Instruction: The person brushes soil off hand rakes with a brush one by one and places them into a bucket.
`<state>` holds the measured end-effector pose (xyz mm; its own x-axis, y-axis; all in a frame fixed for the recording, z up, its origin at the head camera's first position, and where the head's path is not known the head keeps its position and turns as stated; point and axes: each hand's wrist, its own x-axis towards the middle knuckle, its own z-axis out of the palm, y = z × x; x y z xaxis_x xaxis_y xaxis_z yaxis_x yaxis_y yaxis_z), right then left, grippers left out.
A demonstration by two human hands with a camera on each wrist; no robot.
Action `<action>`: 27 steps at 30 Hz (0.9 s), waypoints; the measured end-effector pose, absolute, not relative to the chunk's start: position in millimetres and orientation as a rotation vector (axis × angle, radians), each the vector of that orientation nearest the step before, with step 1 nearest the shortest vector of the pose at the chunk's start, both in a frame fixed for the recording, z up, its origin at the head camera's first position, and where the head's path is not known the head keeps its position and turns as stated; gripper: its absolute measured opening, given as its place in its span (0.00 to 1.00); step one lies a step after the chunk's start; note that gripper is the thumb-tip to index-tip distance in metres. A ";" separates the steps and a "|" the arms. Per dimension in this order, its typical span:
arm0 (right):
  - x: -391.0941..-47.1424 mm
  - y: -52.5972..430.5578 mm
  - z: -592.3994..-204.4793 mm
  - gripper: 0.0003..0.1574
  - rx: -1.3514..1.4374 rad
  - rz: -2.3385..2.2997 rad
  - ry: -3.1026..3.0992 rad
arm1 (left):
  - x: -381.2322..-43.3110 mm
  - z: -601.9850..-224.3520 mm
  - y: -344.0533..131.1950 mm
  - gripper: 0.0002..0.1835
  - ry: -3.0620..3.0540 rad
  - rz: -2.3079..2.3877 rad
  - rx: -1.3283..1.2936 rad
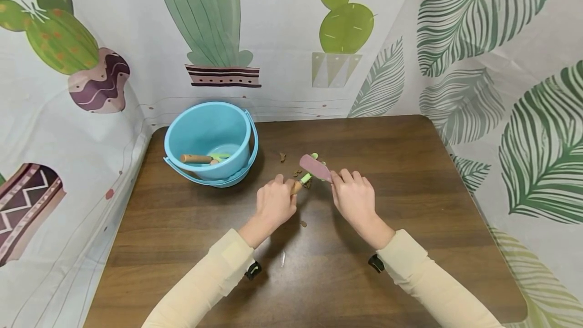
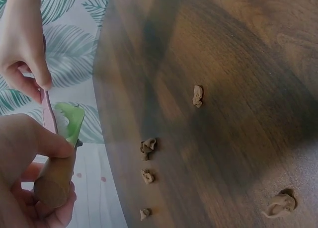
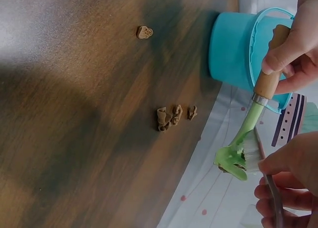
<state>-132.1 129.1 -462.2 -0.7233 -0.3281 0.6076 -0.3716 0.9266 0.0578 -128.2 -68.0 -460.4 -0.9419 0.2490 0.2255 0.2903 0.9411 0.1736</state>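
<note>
My left hand (image 1: 276, 200) grips the wooden handle (image 3: 267, 84) of a small garden hand rake. Its green pronged head (image 3: 231, 161) is raised above the table, with dark brown bits stuck on it. In my right hand (image 1: 355, 196) is a pink-backed brush (image 1: 314, 167), pinched between thumb and fingers. White bristles (image 3: 252, 151) lie against the rake's green head in the right wrist view. Small brown clay-like clumps (image 2: 148, 147) are scattered on the table below, one lone piece (image 1: 303, 224) lying nearer to me.
A light-blue bucket (image 1: 196, 125) stands at the table's back left, its handle lowered. Inside it lies a wooden-handled tool (image 1: 196, 159) with a green end. Behind the brown wooden table (image 1: 410, 166) hangs a cloth (image 1: 287, 39) printed with cacti and leaves.
</note>
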 end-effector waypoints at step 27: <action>-120.6 141.3 -450.3 0.14 0.485 0.182 -2.560 | -130.1 -460.7 -69.2 0.13 -2.913 -0.273 -0.403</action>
<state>-120.6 141.3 -450.3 -0.7988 -0.3036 0.5193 -0.3741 0.9268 -0.0336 -130.1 -69.2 -460.7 -0.9454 0.2494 0.2099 0.2841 0.9461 0.1552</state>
